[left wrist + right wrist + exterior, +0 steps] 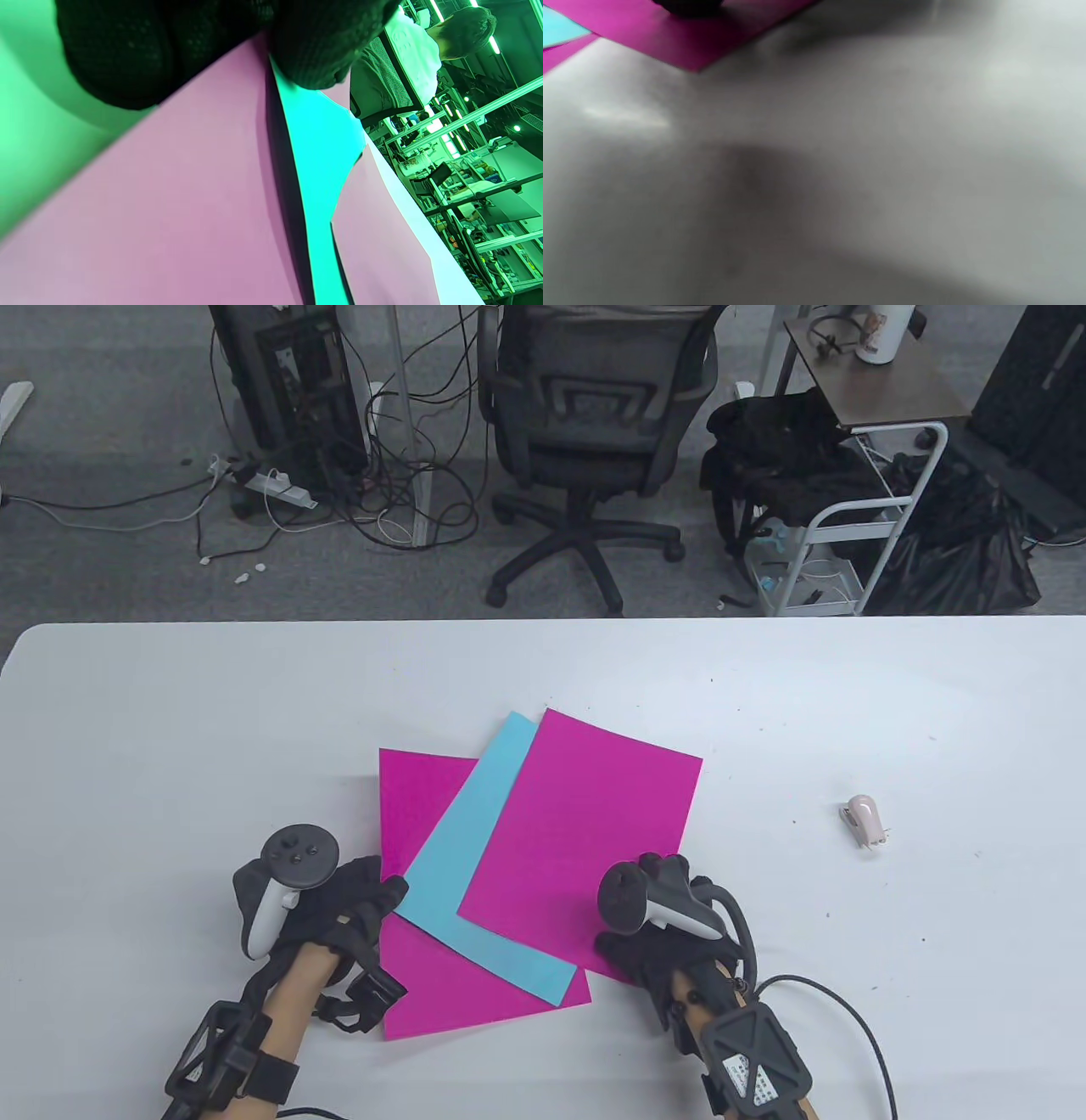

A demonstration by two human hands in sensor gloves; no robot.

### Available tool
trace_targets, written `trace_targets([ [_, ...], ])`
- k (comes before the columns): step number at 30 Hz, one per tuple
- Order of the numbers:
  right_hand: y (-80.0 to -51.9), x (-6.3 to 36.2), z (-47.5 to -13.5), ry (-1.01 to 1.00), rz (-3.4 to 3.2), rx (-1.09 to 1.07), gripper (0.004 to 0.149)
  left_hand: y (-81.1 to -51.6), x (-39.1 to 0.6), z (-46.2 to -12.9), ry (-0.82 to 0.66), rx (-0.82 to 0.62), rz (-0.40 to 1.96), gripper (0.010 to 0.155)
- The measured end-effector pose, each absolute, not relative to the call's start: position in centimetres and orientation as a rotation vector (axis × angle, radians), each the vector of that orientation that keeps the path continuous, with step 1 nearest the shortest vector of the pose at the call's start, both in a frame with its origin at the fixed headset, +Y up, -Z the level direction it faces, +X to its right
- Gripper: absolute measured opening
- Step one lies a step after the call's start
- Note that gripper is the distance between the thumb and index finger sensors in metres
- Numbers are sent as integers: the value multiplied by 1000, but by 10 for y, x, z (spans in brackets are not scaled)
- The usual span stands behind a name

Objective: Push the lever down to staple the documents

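Three loose sheets lie fanned on the white table point(170, 746): a magenta sheet point(424, 806) at the bottom, a cyan sheet point(475, 865) over it, and a second magenta sheet point(585, 831) on top. My left hand point(365, 899) rests on the left edge of the bottom sheet; in the left wrist view its gloved fingers point(169, 51) touch the magenta paper point(169, 212) beside the cyan sheet point(322, 148). My right hand point(632, 946) rests on the top sheet's near right corner, with a fingertip point(687, 5) on it point(683, 38). A small pale stapler point(865, 819) lies far right, untouched.
Beyond the table's far edge stand an office chair point(594, 432), a computer tower with cables point(288, 381) and a white cart point(848, 534). Bare white tabletop lies between the sheets and the stapler.
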State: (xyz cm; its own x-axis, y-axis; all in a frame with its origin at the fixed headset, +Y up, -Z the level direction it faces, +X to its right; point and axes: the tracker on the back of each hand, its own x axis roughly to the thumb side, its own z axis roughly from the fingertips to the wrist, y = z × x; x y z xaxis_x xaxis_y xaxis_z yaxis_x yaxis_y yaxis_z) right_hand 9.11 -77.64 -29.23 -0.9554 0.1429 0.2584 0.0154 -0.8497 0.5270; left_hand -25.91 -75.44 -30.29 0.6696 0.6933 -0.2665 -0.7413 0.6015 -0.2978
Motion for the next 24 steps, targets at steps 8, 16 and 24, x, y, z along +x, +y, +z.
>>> trace_targets([
  [8,-776,81,-283,809,2897,580,88,-760,-252,-300,83,-426,862,54],
  [16,-776,63,-273,772,2851,742,88,-761,-247,-299,53,-442,892,58],
  [24,-776,50,-268,760,2837,820,88,-761,-244,-298,68,-448,874,58],
])
